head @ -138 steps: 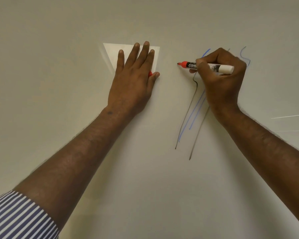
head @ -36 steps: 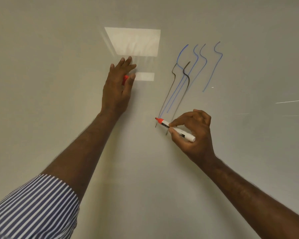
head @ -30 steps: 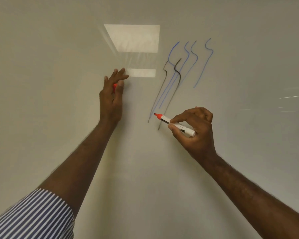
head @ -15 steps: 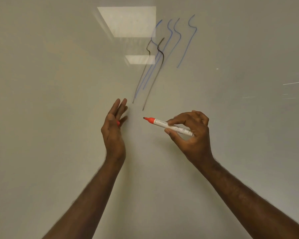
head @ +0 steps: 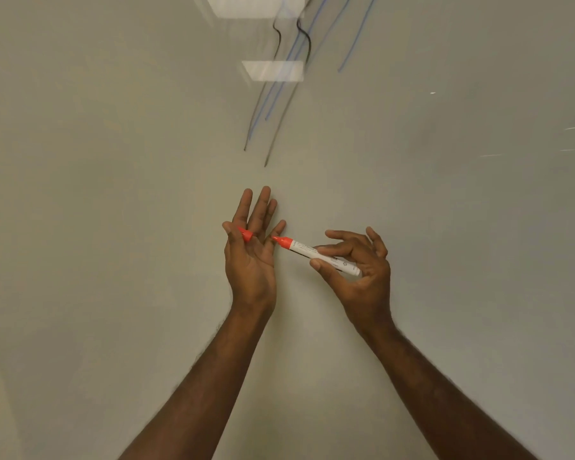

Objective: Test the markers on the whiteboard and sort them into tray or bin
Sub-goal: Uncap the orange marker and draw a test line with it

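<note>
The white-barrelled marker with the orange-red tip [head: 316,256] lies almost level across my right hand [head: 359,270], pinched between thumb and first finger around the middle of the barrel, its bare tip pointing left toward my other hand. The small orange-red plastic cap [head: 245,234] sits in my left hand [head: 251,257], held by the thumb against the base of the fingers, which stand nearly straight. Tip and cap are near each other but apart, with my left little finger just beside the tip.

I judge the next move to be capping. The risk I see is that the cap is pinned only lightly by my thumb, so a push from the marker could knock it out of my palm and drop it out of sight. The cap also seems to point its narrow end upward and away from the tip, so I may have to turn it first, or the wet nib will smear my fingers.

Both hands hang in front of the pale glossy whiteboard [head: 113,161], not touching it as far as I can tell. Above them are the blue and black test strokes [head: 279,94]; I see no red stroke, though part of the scribble is cut off at the top. Neither tray nor bin is in view.
</note>
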A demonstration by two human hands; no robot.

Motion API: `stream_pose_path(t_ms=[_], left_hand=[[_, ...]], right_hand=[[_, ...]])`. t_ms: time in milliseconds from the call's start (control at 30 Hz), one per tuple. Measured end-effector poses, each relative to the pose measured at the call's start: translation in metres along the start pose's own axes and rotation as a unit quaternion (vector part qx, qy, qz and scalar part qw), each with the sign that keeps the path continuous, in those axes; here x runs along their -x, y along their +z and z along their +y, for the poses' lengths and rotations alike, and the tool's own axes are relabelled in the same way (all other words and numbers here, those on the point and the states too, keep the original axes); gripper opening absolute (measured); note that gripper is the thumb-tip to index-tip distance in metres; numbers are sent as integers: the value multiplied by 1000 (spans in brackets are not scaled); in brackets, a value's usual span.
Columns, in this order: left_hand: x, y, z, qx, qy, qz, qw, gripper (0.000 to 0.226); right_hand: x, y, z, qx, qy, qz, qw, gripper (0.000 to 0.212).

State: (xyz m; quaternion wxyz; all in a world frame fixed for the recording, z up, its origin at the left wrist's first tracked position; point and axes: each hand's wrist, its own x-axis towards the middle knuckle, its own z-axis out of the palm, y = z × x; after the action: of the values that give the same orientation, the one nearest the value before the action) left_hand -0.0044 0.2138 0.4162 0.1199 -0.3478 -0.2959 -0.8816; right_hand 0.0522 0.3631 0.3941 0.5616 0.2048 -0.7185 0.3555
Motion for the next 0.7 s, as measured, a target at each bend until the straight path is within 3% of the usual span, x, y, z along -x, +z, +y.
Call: stream_pose_path(t_ms=[700], left_hand=[[15,23,-15,-32,-8,-7,999,59]], right_hand=[[6,2,-2,-18,15,-2,1000,21]])
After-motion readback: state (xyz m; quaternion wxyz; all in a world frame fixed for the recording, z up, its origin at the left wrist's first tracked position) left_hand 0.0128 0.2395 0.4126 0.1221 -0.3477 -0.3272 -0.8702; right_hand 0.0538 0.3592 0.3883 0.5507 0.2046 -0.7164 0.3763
